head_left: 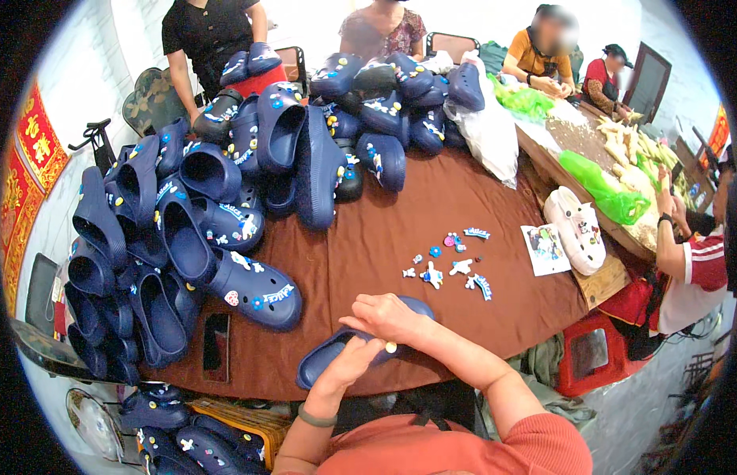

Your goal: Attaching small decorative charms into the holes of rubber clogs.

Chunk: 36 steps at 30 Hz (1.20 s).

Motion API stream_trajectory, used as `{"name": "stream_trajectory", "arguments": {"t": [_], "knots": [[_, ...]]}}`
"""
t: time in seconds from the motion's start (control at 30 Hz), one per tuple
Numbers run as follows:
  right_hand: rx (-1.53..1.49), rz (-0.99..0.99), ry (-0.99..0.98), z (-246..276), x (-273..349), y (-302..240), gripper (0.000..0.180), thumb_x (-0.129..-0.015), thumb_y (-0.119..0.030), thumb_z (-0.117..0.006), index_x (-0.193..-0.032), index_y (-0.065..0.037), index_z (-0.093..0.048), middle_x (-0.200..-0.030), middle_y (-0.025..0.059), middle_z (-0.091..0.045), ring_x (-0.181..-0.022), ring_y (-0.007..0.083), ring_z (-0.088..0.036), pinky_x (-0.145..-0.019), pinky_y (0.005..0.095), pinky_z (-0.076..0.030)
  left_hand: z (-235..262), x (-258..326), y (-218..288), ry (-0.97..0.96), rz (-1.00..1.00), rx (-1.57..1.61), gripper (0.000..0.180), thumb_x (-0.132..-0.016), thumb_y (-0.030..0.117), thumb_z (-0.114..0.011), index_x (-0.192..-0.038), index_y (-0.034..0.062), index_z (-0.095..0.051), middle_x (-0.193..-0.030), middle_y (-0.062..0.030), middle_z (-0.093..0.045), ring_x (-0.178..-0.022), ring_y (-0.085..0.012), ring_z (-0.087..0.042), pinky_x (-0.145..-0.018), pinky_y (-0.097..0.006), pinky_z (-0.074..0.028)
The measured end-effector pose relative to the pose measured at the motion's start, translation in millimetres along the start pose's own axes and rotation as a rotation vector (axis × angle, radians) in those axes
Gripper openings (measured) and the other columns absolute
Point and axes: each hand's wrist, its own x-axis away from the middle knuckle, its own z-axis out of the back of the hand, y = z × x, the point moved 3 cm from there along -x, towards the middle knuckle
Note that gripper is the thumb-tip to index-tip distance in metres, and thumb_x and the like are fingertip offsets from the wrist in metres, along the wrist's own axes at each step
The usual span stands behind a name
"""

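Observation:
A navy blue foam clog (314,366) lies at the table's near edge, its opening to the left and its toe to the right. My left hand (354,360) grips it at the opening, with the fingers partly out of sight. Above the clog, my right hand (386,318) is closed with its fingers curled, and whatever they hold is hidden. A small pale yellow round charm (390,347) shows at the clog's side below my right wrist. Beyond my hands lie several loose shoe charms, among them a blue flower (436,252), a white-and-blue figure (432,275) and a blue banner (483,287).
Decorated navy clogs (257,289) are heaped along the left and far side. A phone (216,347) lies at the near left. At right are a white clog (574,229) and a picture card (545,249). Other people sit around a second table (570,138).

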Motion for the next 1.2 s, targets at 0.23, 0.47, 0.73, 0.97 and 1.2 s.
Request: {"name": "stream_trajectory", "arguments": {"t": [0.23, 0.47, 0.73, 0.97, 1.2], "knots": [[-0.3, -0.086, -0.17, -1.6, -2.0, 12.3, 0.024, -0.088, -0.028, -0.061, -0.091, -0.005, -0.066, -0.085, 0.0124, -0.063, -0.081, 0.033, -0.063, -0.071, 0.0423, -0.052, 1.3, -0.7, 1.0, 0.029, -0.005, 0.007, 0.038, -0.094, 0.012, -0.05, -0.131, 0.0003, -0.047, -0.122, -0.0051, -0.053, -0.111, -0.015, -0.05, -0.096, -0.03, -0.042], [-0.449, -0.096, -0.344, 16.3, 2.0, 22.9, 0.024, -0.091, -0.025, -0.056, -0.099, -0.005, -0.067, -0.098, 0.012, -0.066, -0.095, 0.0318, -0.062, -0.082, 0.0398, -0.049, -1.8, -1.7, 12.5, 0.055, 0.02, 0.041, 0.038, -0.09, 0.015, -0.056, -0.125, 0.0008, -0.051, -0.119, -0.006, -0.056, -0.108, -0.0148, -0.053, -0.093, -0.03, -0.044], [-0.554, -0.113, -0.432, 22.8, 1.3, 25.4, 0.03, -0.093, -0.026, -0.055, -0.112, -0.004, -0.063, -0.109, 0.0114, -0.064, -0.105, 0.0293, -0.059, -0.09, 0.0381, -0.047, -1.5, 4.2, 17.7, 0.326, 0.017, 0.14, 0.023, -0.088, 0.01, -0.062, -0.108, 0.0006, -0.06, -0.101, -0.0033, -0.064, -0.089, -0.0108, -0.061, -0.079, -0.025, -0.048], [-0.558, -0.139, -0.459, 19.7, 5.2, 27.1, 0.03, -0.091, -0.027, -0.059, -0.111, -0.005, -0.062, -0.114, 0.0117, -0.061, -0.103, 0.0303, -0.06, -0.088, 0.0389, -0.047, 7.6, 7.2, 6.3, 0.377, 0.061, 0.282, 0.03, -0.073, 0.002, -0.067, -0.102, -0.0029, -0.061, -0.096, -0.0076, -0.066, -0.085, -0.0182, -0.065, -0.08, -0.028, -0.051], [-0.569, -0.279, -0.521, 6.5, 2.1, 39.1, 0.033, -0.081, -0.031, -0.066, -0.103, -0.006, -0.066, -0.105, 0.0107, -0.065, -0.097, 0.028, -0.061, -0.083, 0.0382, -0.047, 7.1, 3.8, 7.9, 0.413, 0.03, 0.296, 0.028, -0.067, -0.006, -0.065, -0.095, -0.0043, -0.062, -0.093, -0.0104, -0.067, -0.084, -0.0208, -0.066, -0.081, -0.031, -0.052]]}}
